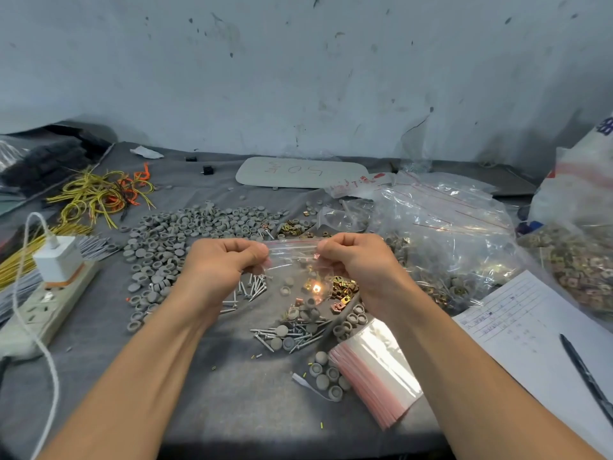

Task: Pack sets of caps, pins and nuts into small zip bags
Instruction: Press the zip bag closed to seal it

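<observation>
Above the middle of the grey cloth-covered table (232,393), stretched between both hands: small clear plastic zip bag (293,260), red line along its mouth. Left hand (220,263) curled, pinching the bag's left top corner; right hand (356,263) curled, pinching the right top corner. Zip strip lies left to right, level with the knuckles, equally near each hand. Mouth points up and toward the far edge; body hangs down toward the near edge. Contents washed out by glare, possibly a few nuts.

Just beneath lie brass-coloured square nuts (345,288), thin silver pins (292,335) and, leftward, a heap of grey round plastic caps (172,237). Toward the near right corner sits a stack of empty pink-edged zip bags (374,370). Next move probably runs along that left-right strip.
</observation>
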